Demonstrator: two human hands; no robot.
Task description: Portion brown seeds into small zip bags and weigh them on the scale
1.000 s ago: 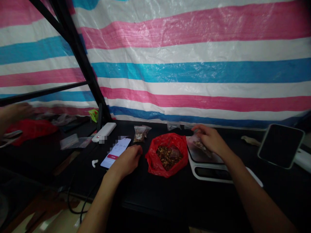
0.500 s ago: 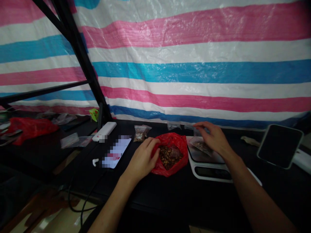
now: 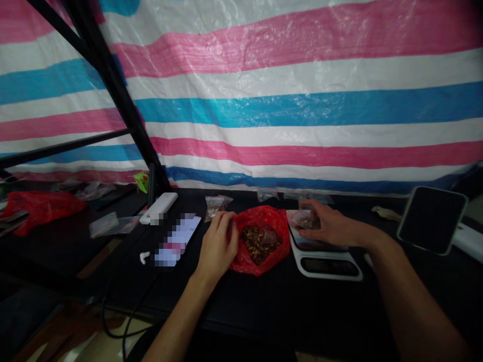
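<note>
A red plastic bag (image 3: 279, 259) stands with its mouth wide, full of small brown pieces (image 3: 258, 245) whose kind I cannot make out. At its left rim is my left hand (image 3: 219, 244), fingers loosely bent and thumb apart. To the bag's right lies a white kitchen scale (image 3: 307, 272) with a dark display. On its plate sits a small clear bag (image 3: 303, 219) with brownish contents. My right hand (image 3: 334, 224) is at that clear bag, thumb and fingers spread around its right side; part of the bag is hidden behind them.
Behind the left hand lies a filled clear bag (image 3: 218, 205). A lit phone (image 3: 177, 241), a white earbud (image 3: 144, 257) and a white power bank (image 3: 160, 207) are at left. A dark-screened device (image 3: 432, 219) stands right. A striped sheet (image 3: 283, 110) hangs behind the black table.
My right hand has moved down from the clear bag's top edge and spread its fingers around the bag. My left hand has drawn back slightly from the red bag's mouth.
</note>
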